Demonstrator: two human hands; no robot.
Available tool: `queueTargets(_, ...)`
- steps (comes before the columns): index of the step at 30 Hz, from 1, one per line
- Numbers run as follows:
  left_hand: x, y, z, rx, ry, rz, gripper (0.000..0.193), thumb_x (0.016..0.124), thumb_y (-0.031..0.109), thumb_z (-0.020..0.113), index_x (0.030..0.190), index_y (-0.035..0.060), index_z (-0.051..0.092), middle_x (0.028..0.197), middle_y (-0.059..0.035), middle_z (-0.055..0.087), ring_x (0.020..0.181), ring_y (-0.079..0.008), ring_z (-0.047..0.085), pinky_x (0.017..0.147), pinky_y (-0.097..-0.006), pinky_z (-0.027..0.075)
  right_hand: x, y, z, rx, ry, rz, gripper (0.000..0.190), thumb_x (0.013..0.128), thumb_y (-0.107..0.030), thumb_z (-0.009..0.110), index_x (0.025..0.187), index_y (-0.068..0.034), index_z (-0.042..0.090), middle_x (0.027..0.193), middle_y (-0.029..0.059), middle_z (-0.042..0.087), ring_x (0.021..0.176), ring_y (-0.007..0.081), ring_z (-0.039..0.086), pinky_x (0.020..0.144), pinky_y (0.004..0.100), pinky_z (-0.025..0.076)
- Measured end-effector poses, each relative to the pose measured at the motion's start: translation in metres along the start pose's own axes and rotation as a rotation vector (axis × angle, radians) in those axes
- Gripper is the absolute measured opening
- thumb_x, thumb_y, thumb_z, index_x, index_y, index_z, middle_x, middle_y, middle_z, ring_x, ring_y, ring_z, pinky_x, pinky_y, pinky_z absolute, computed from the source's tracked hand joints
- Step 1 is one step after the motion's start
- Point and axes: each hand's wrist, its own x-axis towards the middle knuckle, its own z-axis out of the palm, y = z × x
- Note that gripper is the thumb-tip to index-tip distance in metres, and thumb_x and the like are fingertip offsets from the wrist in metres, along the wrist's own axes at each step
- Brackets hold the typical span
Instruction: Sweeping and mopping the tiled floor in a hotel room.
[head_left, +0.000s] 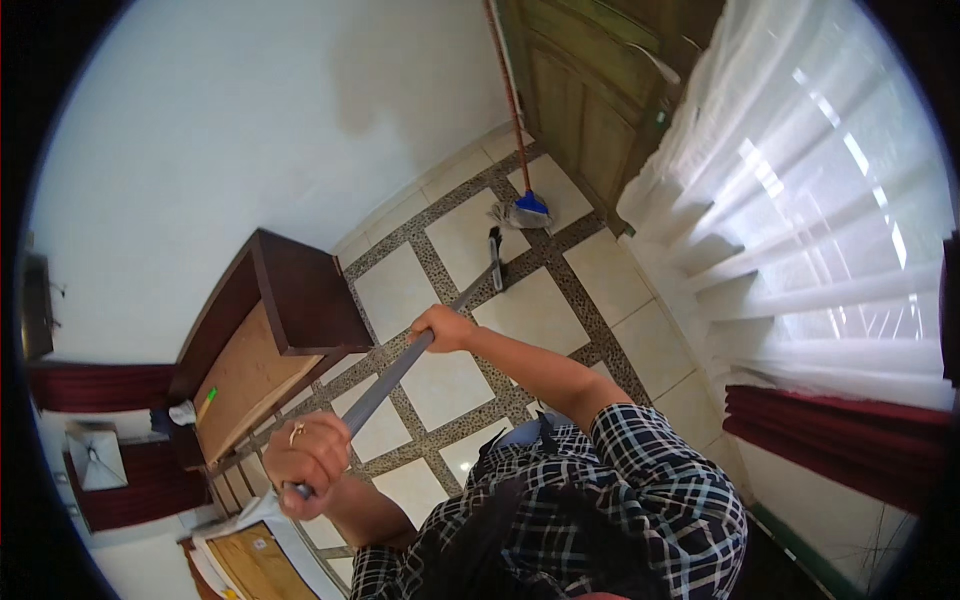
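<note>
A long grey handle (386, 386) runs slantwise across the view, and both hands are wrapped around it. Near its upper end is my left hand (309, 463), with a ring on one finger. My right hand (444, 328) grips the same handle further down. At the far end, a narrow broom head (495, 261) with dark bristles rests on the tiled floor (532, 315). Just beyond the broom head, a string mop (523, 215) with a blue socket touches the floor. Its red-brown stick (511, 90) rises along the wall corner beside the door.
A dark wooden cabinet (311, 292) with a light board inside stands at left against the white wall (225, 135). Ahead is a wooden door (592, 90). Sheer white curtains (817, 210) hang at right, above dark red cloth (825, 442). A lampshade (97, 459) appears far left.
</note>
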Motion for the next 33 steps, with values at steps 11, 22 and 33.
queueTargets(11, 0.033, 0.026, -0.012, 0.009, 0.291, 0.129, 0.051, 0.083, 0.052, 0.058, 0.058, 0.0089, 0.049, 0.044, 0.0014, 0.047, 0.031, -0.0097, 0.041, 0.038, -0.024, 0.036, 0.037, -0.051, 0.082, 0.47, -0.907, -0.11, 0.026, 0.075, -0.02, 0.063, 0.06, -0.002, 0.052, 0.049, 0.0079, 0.046, 0.044, 0.0195, 0.04, 0.046, 0.0359, 0.033)
queueTargets(22, 0.067, -0.117, 0.034, 0.189, 0.586, -0.15, 0.048, 0.088, 0.043, 0.053, 0.053, 0.0133, 0.039, 0.043, 0.002, 0.039, 0.034, -0.013, 0.038, 0.043, -0.0294, 0.036, 0.037, 0.081, -0.017, 0.559, -1.269, 0.05, 0.028, 0.074, -0.02, 0.062, 0.055, -0.003, 0.052, 0.048, 0.0024, 0.048, 0.046, 0.0111, 0.041, 0.044, 0.0329, 0.032)
queueTargets(33, 0.046, -0.228, 0.068, 0.36, 0.823, -0.128, 0.05, 0.085, 0.033, 0.052, 0.046, 0.0084, 0.031, 0.04, -0.0023, 0.035, 0.033, -0.0168, 0.035, 0.047, -0.0322, 0.033, 0.104, 0.242, -0.073, 0.154, -1.253, -0.305, 0.021, 0.063, -0.019, 0.061, 0.055, -0.003, 0.05, 0.05, 0.0155, 0.047, 0.047, 0.0289, 0.045, 0.049, 0.0412, 0.035)
